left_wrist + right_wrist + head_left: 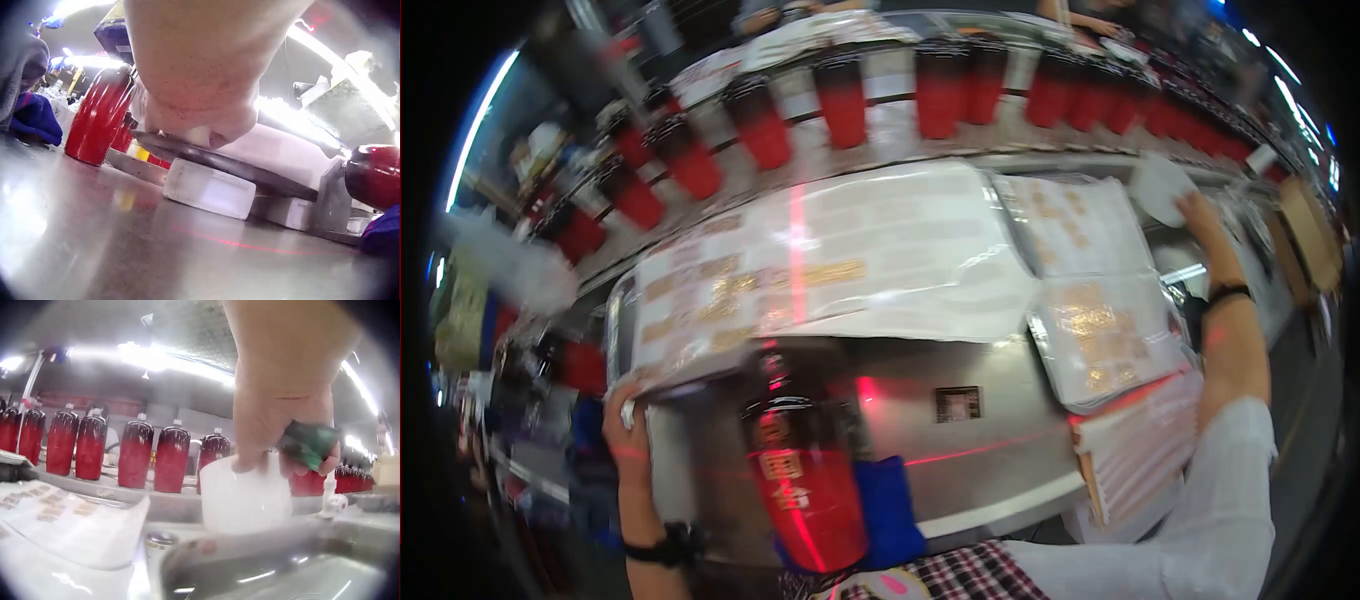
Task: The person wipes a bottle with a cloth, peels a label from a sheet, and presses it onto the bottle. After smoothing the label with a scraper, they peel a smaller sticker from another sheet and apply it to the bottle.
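My left hand is at the near left corner of a thin dark board, fingers curled at its edge; a small white bit shows among them. White blocks prop the board above the metal table. Label sheets with gold print cover it. My right hand pinches the rim of a translucent white plastic cup over a metal basin. A crumpled green piece is tucked in its palm. Between my arms a red-and-black bottle with gold characters leans on blue cloth.
Red-and-black bottles line the far side in a long row. More gold label sheets lie at the right, with a stack of white sheets nearer me. Red laser lines cross the metal table. A cardboard box stands far right.
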`<state>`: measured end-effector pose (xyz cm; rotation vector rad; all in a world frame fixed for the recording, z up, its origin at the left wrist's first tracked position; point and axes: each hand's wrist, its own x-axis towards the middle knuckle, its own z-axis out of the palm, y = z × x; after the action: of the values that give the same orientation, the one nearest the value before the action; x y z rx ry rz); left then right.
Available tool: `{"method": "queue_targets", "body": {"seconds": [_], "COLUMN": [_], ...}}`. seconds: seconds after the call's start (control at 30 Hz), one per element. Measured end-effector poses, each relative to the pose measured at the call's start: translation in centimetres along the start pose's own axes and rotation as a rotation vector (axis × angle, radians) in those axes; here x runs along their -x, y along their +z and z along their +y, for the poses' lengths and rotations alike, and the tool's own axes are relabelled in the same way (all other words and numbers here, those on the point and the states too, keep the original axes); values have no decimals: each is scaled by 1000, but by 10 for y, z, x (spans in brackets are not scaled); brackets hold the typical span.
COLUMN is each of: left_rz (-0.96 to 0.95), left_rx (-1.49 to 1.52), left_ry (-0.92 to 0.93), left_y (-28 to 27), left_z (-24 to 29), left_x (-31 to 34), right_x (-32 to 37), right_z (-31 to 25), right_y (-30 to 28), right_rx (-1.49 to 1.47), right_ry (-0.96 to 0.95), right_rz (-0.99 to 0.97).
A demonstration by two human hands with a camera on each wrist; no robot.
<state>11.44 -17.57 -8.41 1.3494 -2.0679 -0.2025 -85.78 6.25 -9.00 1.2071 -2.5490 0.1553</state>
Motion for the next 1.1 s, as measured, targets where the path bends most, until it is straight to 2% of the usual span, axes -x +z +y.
{"method": "queue_targets", "body": {"seconds": [0.03,0.07,0.13,0.17,0.2,0.23,0.27,0.33,0.37,0.4,0.5,0.53,0.57,0.63,0.73,0.77,0.87,0.93,1.0,1.1], "left_rz": [1,-2,45,55,61,16,24,35,16,-7,-61,-49,-37,-16,-39,-46,-82,-136,-147,-151], "left_rx": [-17,-24,25,26,34,53,56,60,10,23,11,-4,-16,-28,-88,-85,-88,-104,-91,-84], "left_ry": [29,67,8,25,44,-1,9,26,92,83,106,148,192,247,274,275,265,237,248,255], "left_y": [-3,-4,-6,-5,-4,-5,-3,-2,-4,-6,-15,-17,-19,-18,-17,-17,-17,-19,-19,-20], "left_z": [9,18,32,26,22,26,28,28,26,31,50,50,48,45,43,42,40,37,37,37], "left_x": [-2,-5,-9,-9,-10,-12,-12,-11,-11,-12,-14,-15,-16,-14,-14,-15,-18,-22,-24,-28], "right_x": [4,5,19,23,38,68,71,83,96,105,113,111,101,98,96,96,77,67,61,61], "right_z": [-3,21,62,94,90,24,21,-1,-19,-33,-51,-42,-7,15,0,-22,-51,-95,-138,-227], "right_y": [-23,-27,-39,-32,-42,-85,-80,-70,-67,-65,-61,-55,-37,-33,-72,-95,-134,-166,-188,-231], "right_rx": [0,-15,157,395,554,555,661,756,743,731,426,303,180,16,15,12,-63,-110,-330,-291], "right_ry": [81,55,-75,-66,-114,12,18,9,-6,-23,-1,-32,-61,-143,-200,-193,-367,-470,-443,-542], "right_rz": [-94,-111,-143,-182,-208,-328,-485,-636,-627,-619,-444,-376,-308,-123,22,-3,143,222,183,59]}}
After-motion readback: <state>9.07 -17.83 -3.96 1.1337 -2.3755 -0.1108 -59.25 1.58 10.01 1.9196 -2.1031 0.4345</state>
